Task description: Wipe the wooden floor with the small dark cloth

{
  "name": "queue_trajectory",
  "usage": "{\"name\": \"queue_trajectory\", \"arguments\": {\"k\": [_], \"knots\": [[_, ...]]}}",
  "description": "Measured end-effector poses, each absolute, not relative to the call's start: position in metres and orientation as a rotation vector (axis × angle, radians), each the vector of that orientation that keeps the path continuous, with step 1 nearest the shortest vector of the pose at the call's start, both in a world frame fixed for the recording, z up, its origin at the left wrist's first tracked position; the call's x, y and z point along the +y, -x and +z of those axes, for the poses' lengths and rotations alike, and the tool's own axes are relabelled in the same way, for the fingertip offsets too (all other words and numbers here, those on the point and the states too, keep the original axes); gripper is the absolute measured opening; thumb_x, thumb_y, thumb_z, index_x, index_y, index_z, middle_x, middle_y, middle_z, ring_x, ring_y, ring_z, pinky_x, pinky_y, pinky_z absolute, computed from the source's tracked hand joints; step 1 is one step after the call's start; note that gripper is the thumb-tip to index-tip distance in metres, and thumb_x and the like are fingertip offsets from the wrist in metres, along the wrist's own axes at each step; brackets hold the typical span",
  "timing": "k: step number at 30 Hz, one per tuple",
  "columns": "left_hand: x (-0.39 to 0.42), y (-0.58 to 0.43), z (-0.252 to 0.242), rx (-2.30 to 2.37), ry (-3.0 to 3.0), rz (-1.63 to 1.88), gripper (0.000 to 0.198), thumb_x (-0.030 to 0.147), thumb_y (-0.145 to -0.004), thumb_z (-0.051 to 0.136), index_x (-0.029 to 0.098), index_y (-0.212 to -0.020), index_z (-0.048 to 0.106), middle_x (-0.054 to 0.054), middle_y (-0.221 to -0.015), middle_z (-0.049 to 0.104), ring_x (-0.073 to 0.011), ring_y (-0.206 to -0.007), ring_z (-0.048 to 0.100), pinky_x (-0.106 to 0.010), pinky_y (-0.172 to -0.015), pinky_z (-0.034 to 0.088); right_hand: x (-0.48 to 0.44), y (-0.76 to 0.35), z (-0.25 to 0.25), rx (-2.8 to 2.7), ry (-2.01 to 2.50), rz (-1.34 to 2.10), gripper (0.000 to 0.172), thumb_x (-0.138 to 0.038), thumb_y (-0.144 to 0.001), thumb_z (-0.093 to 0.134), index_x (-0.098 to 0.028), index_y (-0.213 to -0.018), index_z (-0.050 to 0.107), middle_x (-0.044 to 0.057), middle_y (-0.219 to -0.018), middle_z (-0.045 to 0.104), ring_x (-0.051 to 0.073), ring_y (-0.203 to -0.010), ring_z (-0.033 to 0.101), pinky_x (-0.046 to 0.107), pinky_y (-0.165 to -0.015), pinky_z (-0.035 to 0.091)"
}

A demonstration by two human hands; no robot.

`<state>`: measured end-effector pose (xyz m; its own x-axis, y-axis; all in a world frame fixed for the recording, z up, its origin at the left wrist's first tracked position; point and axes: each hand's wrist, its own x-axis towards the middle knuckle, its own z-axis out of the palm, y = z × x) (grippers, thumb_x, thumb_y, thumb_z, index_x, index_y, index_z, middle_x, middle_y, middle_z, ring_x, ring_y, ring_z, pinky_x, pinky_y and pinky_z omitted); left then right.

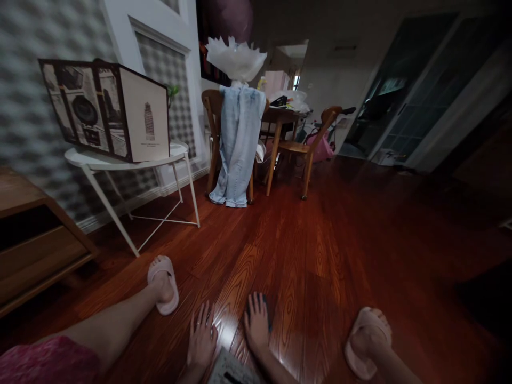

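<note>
Low in the head view, my left hand (202, 336) is stretched out over the wooden floor (296, 256), its fingers apart and a ring on one of them. To its right my right hand (257, 320) lies with its fingers extended. A dark bluish thing (269, 312) shows under and beside that hand; its kind is hidden. Between my wrists, at the bottom edge, is a grey flat-topped object (232, 368) with a black mark, partly cut off by the frame. Neither hand is on it.
Slippered feet (163, 285) lie on either side. A white side table (132, 164) carries a printed box (148, 120). Jeans (239, 144) hang over a chair near a cluttered table. Another wooden chair (298, 146) stands behind, and a wooden cabinet (40, 250) at left.
</note>
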<state>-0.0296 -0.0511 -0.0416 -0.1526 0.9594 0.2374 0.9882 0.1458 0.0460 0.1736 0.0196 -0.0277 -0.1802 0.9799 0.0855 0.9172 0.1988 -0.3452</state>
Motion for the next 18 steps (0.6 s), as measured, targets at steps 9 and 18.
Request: {"name": "queue_trajectory", "arguments": {"k": [9,18], "knots": [[-0.047,0.032,-0.056,-2.262,1.898,-0.331,0.063,0.024,-0.087,0.041,0.030,-0.149,0.042,-0.004,-0.159,0.045,-0.0237,-0.147,0.041,-0.053,-0.125,0.025,0.056,-0.200,-0.034,-2.376,1.420,0.280,0.056,-0.029,-0.093,0.043,-0.025,-0.148,0.052,0.004,-0.157,0.047,0.026,-0.149,0.034,0.047,-0.121,0.031],[-0.051,0.028,-0.044,-2.285,1.931,-0.338,0.063,0.025,-0.088,0.038,0.025,-0.151,0.041,-0.006,-0.161,0.040,-0.0253,-0.150,0.036,-0.054,-0.125,0.026,0.069,-0.422,-0.055,-1.554,2.147,-0.262,0.070,-0.038,-0.090,0.025,0.000,-0.138,0.058,0.025,-0.143,0.057,0.041,-0.147,0.032,0.059,-0.111,0.038]]}}
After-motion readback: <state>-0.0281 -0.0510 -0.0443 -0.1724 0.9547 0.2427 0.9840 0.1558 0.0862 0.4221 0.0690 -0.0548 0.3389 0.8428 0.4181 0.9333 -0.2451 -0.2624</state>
